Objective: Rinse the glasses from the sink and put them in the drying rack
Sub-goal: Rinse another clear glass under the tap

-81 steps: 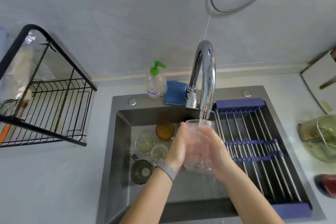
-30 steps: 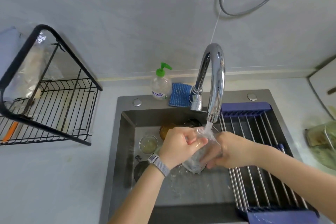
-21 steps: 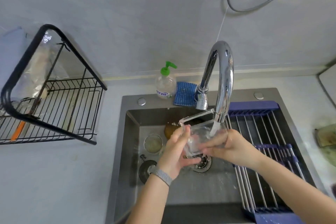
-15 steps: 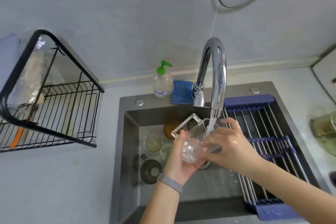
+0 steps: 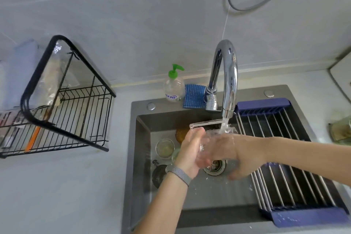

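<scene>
Both hands cup a clear glass [image 5: 212,139] under the running tap [image 5: 227,74], above the sink [image 5: 209,192]: left hand [image 5: 191,151] at nine o'clock, right hand [image 5: 230,153] at three. A black drying rack [image 5: 66,104] stands on the tabletop [image 5: 62,192], at nine o'clock of the sink.

Grey counter [image 5: 62,192] with sunken sink [image 5: 141,150], black wire rack [image 5: 76,116], soap bottle [image 5: 173,89].

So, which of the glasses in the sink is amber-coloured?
The amber glass is the one at the back of the sink, behind the left hand. The clear glass in front of it holds pale liquid.
</scene>
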Demonstrator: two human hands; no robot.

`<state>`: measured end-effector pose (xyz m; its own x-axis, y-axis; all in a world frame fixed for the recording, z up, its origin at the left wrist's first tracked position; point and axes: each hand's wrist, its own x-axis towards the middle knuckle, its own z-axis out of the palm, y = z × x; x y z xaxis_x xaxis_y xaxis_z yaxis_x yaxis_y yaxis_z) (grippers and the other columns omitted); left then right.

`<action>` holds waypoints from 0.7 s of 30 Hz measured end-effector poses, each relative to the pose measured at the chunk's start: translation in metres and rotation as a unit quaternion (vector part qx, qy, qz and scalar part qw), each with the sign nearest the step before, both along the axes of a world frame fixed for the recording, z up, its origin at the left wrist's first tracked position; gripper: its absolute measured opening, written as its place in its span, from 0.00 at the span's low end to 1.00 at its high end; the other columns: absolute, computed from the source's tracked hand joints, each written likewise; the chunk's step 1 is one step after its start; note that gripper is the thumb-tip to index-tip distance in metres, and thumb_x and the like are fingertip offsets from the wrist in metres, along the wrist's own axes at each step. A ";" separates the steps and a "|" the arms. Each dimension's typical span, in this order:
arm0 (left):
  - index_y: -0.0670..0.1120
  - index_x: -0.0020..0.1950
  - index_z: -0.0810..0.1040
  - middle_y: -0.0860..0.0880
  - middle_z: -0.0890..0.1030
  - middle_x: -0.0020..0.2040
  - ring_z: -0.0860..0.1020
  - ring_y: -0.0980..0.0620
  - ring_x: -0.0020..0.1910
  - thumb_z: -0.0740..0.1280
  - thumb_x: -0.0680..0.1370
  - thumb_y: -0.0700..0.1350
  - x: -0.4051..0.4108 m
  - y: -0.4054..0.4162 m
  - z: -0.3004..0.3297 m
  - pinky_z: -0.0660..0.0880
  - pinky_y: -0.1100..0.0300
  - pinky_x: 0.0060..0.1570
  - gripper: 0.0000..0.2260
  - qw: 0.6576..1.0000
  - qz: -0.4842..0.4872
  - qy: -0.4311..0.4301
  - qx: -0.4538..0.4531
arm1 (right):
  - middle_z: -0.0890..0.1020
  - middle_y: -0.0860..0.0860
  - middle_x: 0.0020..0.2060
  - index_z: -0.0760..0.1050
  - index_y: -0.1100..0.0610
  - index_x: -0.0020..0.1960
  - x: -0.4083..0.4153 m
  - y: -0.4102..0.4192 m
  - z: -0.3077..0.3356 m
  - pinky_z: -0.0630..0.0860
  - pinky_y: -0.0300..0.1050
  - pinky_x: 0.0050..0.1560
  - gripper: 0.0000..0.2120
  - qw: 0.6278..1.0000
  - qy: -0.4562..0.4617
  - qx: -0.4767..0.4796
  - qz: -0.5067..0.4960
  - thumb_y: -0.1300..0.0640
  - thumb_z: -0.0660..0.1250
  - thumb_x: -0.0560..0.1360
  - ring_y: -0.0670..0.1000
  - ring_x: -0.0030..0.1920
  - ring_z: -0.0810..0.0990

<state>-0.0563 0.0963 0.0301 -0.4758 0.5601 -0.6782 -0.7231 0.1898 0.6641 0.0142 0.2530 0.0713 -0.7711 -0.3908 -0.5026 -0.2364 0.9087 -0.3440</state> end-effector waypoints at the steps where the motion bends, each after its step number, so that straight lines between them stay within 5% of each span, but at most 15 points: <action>1: 0.49 0.58 0.74 0.47 0.80 0.51 0.80 0.53 0.33 0.64 0.80 0.54 0.000 -0.001 0.001 0.71 0.61 0.25 0.11 1.000 0.012 -0.008 0.012 | 0.70 0.45 0.70 0.67 0.51 0.74 -0.004 0.002 -0.002 0.57 0.17 0.60 0.25 0.999 -0.019 -0.025 0.003 0.54 0.68 0.78 0.41 0.67 0.61; 3: 0.49 0.58 0.74 0.48 0.81 0.49 0.80 0.54 0.32 0.65 0.80 0.54 0.001 -0.001 0.002 0.71 0.60 0.27 0.11 1.000 0.018 -0.011 0.015 | 0.69 0.41 0.66 0.66 0.52 0.74 -0.011 -0.002 0.005 0.60 0.13 0.52 0.25 0.999 -0.014 -0.042 0.018 0.55 0.67 0.79 0.38 0.64 0.54; 5: 0.49 0.58 0.74 0.47 0.81 0.50 0.80 0.52 0.32 0.65 0.80 0.53 0.002 0.001 -0.001 0.71 0.61 0.24 0.11 0.999 0.023 -0.020 0.010 | 0.69 0.41 0.68 0.67 0.48 0.74 -0.002 0.003 -0.011 0.63 0.17 0.55 0.25 1.000 -0.014 -0.027 -0.006 0.52 0.67 0.79 0.41 0.65 0.63; 7: 0.50 0.59 0.73 0.46 0.81 0.50 0.80 0.52 0.32 0.64 0.80 0.53 0.004 0.003 -0.002 0.71 0.62 0.23 0.11 0.999 0.023 -0.030 0.001 | 0.73 0.45 0.68 0.70 0.43 0.71 0.004 0.001 -0.014 0.74 0.41 0.64 0.28 0.998 0.053 0.017 0.036 0.50 0.72 0.72 0.48 0.67 0.73; 8: 0.50 0.60 0.73 0.46 0.81 0.50 0.79 0.52 0.33 0.64 0.81 0.54 0.004 0.004 -0.005 0.71 0.61 0.24 0.11 0.999 0.019 -0.032 -0.007 | 0.77 0.47 0.64 0.74 0.44 0.67 0.010 0.006 -0.020 0.79 0.49 0.59 0.29 0.996 0.087 0.022 0.026 0.52 0.76 0.67 0.52 0.64 0.77; 10: 0.49 0.60 0.74 0.46 0.80 0.50 0.79 0.53 0.32 0.64 0.81 0.54 0.007 0.004 -0.004 0.72 0.61 0.24 0.12 0.999 0.011 -0.038 -0.020 | 0.80 0.49 0.60 0.78 0.47 0.62 0.015 0.010 -0.022 0.82 0.52 0.52 0.29 0.993 0.114 0.021 0.018 0.55 0.80 0.62 0.53 0.58 0.81; 15: 0.46 0.62 0.74 0.42 0.82 0.57 0.83 0.42 0.45 0.68 0.77 0.56 0.011 0.002 -0.016 0.76 0.60 0.31 0.20 0.990 0.052 -0.131 0.012 | 0.80 0.36 0.55 0.76 0.37 0.59 0.005 0.009 -0.009 0.74 0.43 0.62 0.11 0.990 0.053 -0.111 0.072 0.48 0.65 0.79 0.37 0.56 0.77; 17: 0.46 0.61 0.73 0.43 0.82 0.53 0.82 0.48 0.37 0.65 0.79 0.54 0.014 0.003 -0.016 0.73 0.61 0.27 0.15 0.995 0.037 -0.089 -0.011 | 0.76 0.37 0.64 0.70 0.35 0.66 0.019 0.008 -0.018 0.70 0.49 0.68 0.18 0.992 0.032 -0.064 0.100 0.51 0.62 0.80 0.42 0.66 0.73; 19: 0.47 0.59 0.75 0.45 0.83 0.49 0.81 0.51 0.34 0.64 0.80 0.52 0.015 0.002 -0.012 0.73 0.61 0.26 0.11 0.999 0.010 -0.048 -0.020 | 0.62 0.47 0.77 0.58 0.47 0.78 0.031 0.003 -0.034 0.63 0.57 0.74 0.25 0.988 0.062 0.076 0.121 0.51 0.52 0.81 0.52 0.77 0.59; 21: 0.47 0.56 0.78 0.46 0.82 0.47 0.80 0.52 0.33 0.65 0.80 0.52 0.016 0.000 -0.012 0.72 0.61 0.26 0.11 0.998 0.010 -0.053 -0.020 | 0.68 0.48 0.74 0.63 0.50 0.77 0.032 0.003 -0.032 0.66 0.56 0.73 0.26 0.985 0.134 0.072 0.077 0.48 0.47 0.81 0.52 0.75 0.64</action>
